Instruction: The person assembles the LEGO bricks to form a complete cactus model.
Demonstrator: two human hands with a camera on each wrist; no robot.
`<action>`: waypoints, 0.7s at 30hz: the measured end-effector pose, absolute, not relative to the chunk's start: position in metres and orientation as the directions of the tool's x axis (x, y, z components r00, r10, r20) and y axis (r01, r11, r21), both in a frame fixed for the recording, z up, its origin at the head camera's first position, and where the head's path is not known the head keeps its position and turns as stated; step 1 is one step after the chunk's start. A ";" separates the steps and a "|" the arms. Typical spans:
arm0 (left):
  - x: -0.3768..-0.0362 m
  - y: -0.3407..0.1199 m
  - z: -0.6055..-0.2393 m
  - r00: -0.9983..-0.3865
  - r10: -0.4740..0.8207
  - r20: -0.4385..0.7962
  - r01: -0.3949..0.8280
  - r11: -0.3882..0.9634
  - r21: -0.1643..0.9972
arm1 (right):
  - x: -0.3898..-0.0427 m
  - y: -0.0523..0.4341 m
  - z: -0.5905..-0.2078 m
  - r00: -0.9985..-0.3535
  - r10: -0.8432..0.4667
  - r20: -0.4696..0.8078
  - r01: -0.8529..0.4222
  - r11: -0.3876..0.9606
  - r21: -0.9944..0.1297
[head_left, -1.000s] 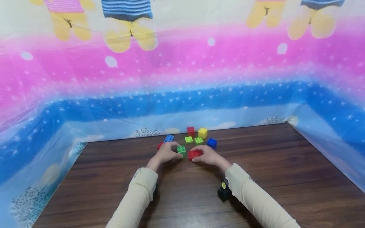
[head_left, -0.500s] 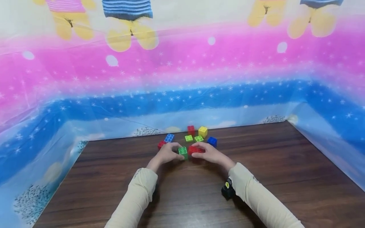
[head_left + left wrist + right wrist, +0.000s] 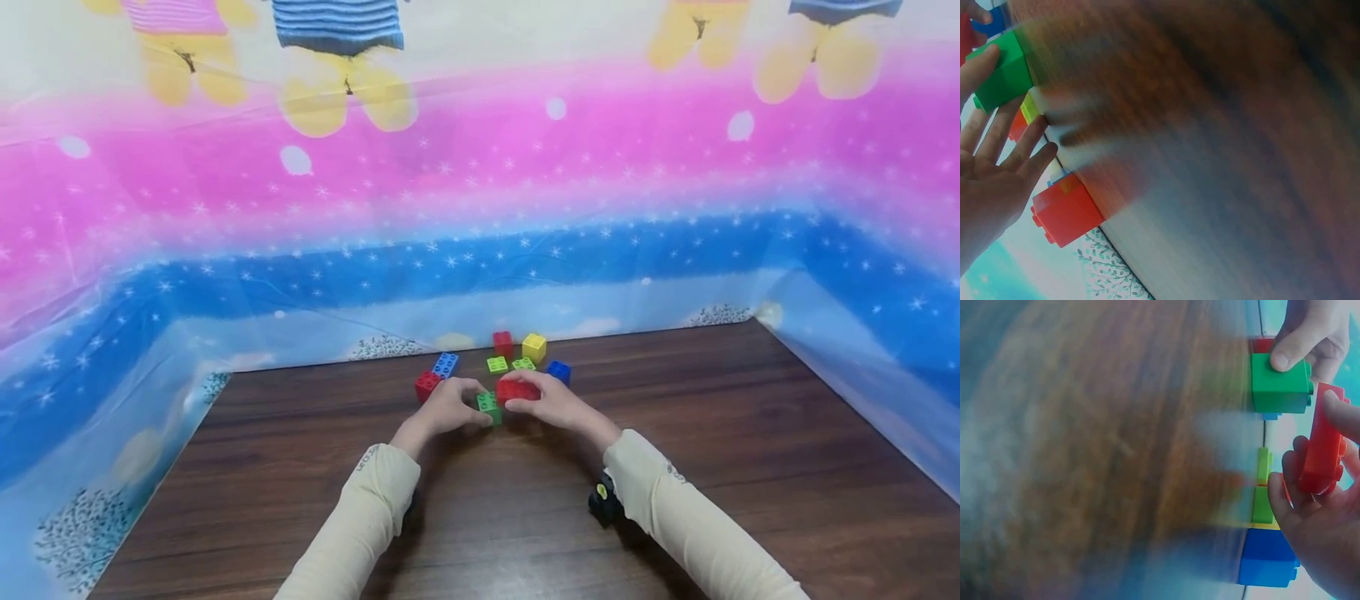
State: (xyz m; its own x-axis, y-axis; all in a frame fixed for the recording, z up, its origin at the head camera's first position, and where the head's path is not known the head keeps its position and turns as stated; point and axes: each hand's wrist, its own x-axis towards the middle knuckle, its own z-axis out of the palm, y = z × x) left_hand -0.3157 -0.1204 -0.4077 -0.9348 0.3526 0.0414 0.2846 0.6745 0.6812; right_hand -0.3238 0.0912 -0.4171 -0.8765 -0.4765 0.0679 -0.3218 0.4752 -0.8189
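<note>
My left hand (image 3: 444,407) pinches a green toy building brick (image 3: 489,407) between thumb and fingers; in the right wrist view this green brick (image 3: 1280,387) looks to stand on the tabletop. To its right, a flatter red building brick (image 3: 516,392) is in the grip of my right hand (image 3: 558,406). That red brick (image 3: 1320,444) is raised off the table in the right wrist view, its studs facing up, thumb on one side and fingers on the other. The two held bricks are close together but apart. Behind my left hand sits another red brick (image 3: 427,384).
Past the hands lie a blue studded brick (image 3: 446,364), two lime plates (image 3: 497,365), an upright red brick (image 3: 502,343), a yellow brick (image 3: 534,347) and a dark blue brick (image 3: 558,372). A printed cloth (image 3: 480,250) borders the wooden table (image 3: 300,500).
My left hand has slid the green brick right and slightly nearer. My right hand has lifted the red brick and tilted it. More of the red brick behind my left hand now shows.
</note>
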 end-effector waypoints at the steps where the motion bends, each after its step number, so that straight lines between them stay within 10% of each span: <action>1: -0.316 -0.120 -0.408 -0.935 0.353 0.038 0.283 0.674 0.683 | -0.323 0.091 -0.417 -0.875 -0.478 0.074 -0.330 0.478 -0.814; 21: -0.319 -0.125 -0.409 -0.932 0.363 0.021 0.277 0.670 0.689 | -0.324 0.084 -0.412 -0.824 -0.553 0.121 -0.440 0.492 -0.751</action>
State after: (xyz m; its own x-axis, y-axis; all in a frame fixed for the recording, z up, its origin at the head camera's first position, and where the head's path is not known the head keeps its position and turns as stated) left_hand -0.3185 -0.1249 -0.4089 -0.9316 0.3628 0.0211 0.2765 0.6701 0.6888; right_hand -0.3242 0.0840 -0.4120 -0.8243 -0.5531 0.1209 -0.4402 0.4919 -0.7512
